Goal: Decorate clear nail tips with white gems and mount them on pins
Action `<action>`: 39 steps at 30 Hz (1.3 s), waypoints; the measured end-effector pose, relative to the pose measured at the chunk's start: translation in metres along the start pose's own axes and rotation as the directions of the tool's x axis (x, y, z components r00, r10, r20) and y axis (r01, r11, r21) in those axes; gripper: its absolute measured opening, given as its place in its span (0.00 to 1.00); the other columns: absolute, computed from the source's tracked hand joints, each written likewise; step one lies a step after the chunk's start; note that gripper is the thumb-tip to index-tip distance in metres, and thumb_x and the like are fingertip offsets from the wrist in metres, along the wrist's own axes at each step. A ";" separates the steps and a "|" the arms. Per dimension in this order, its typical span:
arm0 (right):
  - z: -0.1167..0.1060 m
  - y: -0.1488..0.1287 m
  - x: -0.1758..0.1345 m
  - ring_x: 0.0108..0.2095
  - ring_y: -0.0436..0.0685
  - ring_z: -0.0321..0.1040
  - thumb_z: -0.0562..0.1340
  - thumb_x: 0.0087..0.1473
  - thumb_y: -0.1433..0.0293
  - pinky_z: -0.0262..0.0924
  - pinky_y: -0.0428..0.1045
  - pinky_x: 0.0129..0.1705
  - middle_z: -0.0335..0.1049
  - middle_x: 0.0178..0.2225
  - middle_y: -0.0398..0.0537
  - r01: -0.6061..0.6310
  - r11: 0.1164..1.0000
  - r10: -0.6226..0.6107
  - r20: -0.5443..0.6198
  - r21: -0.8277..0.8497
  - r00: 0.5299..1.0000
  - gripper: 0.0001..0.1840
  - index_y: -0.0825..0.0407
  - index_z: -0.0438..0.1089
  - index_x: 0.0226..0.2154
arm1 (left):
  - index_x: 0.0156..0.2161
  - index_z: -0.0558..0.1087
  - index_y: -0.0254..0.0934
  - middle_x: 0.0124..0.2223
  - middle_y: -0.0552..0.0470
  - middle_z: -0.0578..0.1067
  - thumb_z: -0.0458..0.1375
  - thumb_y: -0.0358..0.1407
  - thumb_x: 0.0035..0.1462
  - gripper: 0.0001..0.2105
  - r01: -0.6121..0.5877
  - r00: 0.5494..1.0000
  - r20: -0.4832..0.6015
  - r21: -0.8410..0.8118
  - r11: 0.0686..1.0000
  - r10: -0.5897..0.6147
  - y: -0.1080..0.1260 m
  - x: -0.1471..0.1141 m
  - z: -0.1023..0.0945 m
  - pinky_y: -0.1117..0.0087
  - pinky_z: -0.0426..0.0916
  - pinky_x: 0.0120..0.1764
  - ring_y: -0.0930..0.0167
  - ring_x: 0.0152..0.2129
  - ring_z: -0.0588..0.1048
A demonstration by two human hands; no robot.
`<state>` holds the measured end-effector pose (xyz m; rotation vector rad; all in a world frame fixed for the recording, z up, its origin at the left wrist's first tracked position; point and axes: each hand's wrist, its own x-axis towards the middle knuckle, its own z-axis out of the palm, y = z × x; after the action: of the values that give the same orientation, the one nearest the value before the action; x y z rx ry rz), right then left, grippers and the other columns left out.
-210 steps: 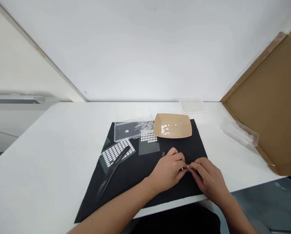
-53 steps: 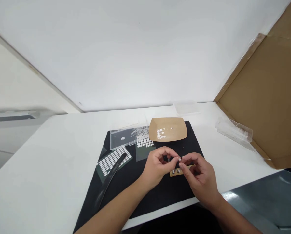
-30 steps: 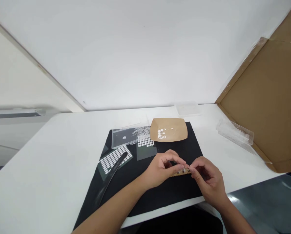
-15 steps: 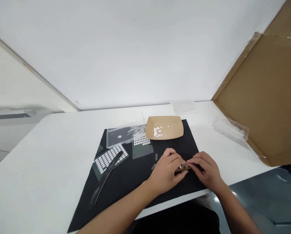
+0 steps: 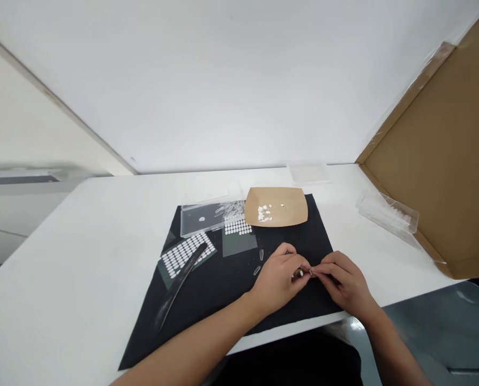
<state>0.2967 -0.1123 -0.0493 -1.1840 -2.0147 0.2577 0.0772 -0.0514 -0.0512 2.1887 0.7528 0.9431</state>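
My left hand (image 5: 279, 276) is closed around a small brown strip (image 5: 297, 274) with a white spot on it, mostly covered by the fingers. Fingertips of my right hand (image 5: 344, 281) are pinched together at the strip's right end, against the left fingertips. What they hold is tiny and I cannot make it out. Left of the hands, two clear nail tips (image 5: 257, 270) lie on the black mat (image 5: 211, 300). A dark curved nail file (image 5: 179, 284) rests partly across a sheet of white oval stickers (image 5: 187, 252).
A brown paper tray (image 5: 287, 214) with small white pieces stands behind the hands. To its left are a clear plastic box (image 5: 197, 222) of nail tips and another sticker sheet (image 5: 237, 244). Another clear box (image 5: 388, 214) sits at the right, near a cardboard panel (image 5: 436, 177).
My fingers have closed in over the brown strip, so less of it shows, and the right fingertips now meet the left ones. The view has shifted slightly.
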 end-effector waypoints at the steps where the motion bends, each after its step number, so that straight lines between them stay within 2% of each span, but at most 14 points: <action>1: -0.001 0.000 -0.001 0.40 0.56 0.72 0.64 0.67 0.77 0.72 0.52 0.40 0.74 0.39 0.49 -0.005 1.000 0.005 0.008 -0.011 1.000 0.11 0.46 0.76 0.47 | 0.40 0.77 0.40 0.31 0.54 0.80 0.67 0.30 0.63 0.04 0.006 1.000 -0.001 -0.006 1.000 -0.006 0.000 0.000 0.000 0.65 0.70 0.41 0.65 0.39 0.71; 17: -0.016 -0.012 0.009 0.42 0.57 0.73 0.61 0.70 0.73 0.73 0.53 0.43 0.73 0.42 0.50 -0.042 0.993 0.062 0.186 -0.110 0.981 0.09 0.46 0.75 0.48 | 0.39 0.77 0.40 0.32 0.53 0.79 0.69 0.29 0.61 0.06 0.095 0.995 0.030 -0.001 0.995 -0.095 0.004 -0.001 -0.002 0.67 0.71 0.39 0.65 0.40 0.74; 21: -0.016 -0.013 0.012 0.42 0.57 0.73 0.60 0.71 0.73 0.73 0.52 0.42 0.73 0.42 0.49 -0.037 0.992 0.061 0.197 -0.122 0.978 0.09 0.46 0.75 0.47 | 0.39 0.76 0.39 0.36 0.52 0.78 0.69 0.28 0.60 0.07 0.128 0.992 0.022 -0.015 0.992 -0.128 0.004 -0.002 -0.002 0.68 0.72 0.38 0.67 0.39 0.75; 32: -0.023 -0.019 0.023 0.40 0.57 0.74 0.59 0.72 0.70 0.73 0.52 0.40 0.75 0.41 0.50 -0.038 0.985 0.084 0.269 -0.171 0.959 0.10 0.46 0.76 0.44 | 0.39 0.76 0.39 0.36 0.52 0.77 0.69 0.26 0.58 0.08 0.157 0.987 0.042 -0.022 0.987 -0.156 0.006 -0.001 -0.003 0.69 0.73 0.38 0.67 0.40 0.75; 39: -0.025 -0.020 0.025 0.38 0.56 0.74 0.60 0.72 0.69 0.71 0.51 0.38 0.76 0.39 0.48 -0.001 0.983 0.054 0.283 -0.184 0.958 0.09 0.46 0.78 0.43 | 0.38 0.76 0.39 0.36 0.52 0.77 0.69 0.25 0.57 0.09 0.178 0.983 0.044 -0.041 0.983 -0.176 0.006 -0.001 -0.002 0.69 0.73 0.38 0.66 0.40 0.75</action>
<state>0.2946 -0.1074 -0.0089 -1.3525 -2.3160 0.2770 0.0763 -0.0550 -0.0464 2.0573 0.8824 0.8166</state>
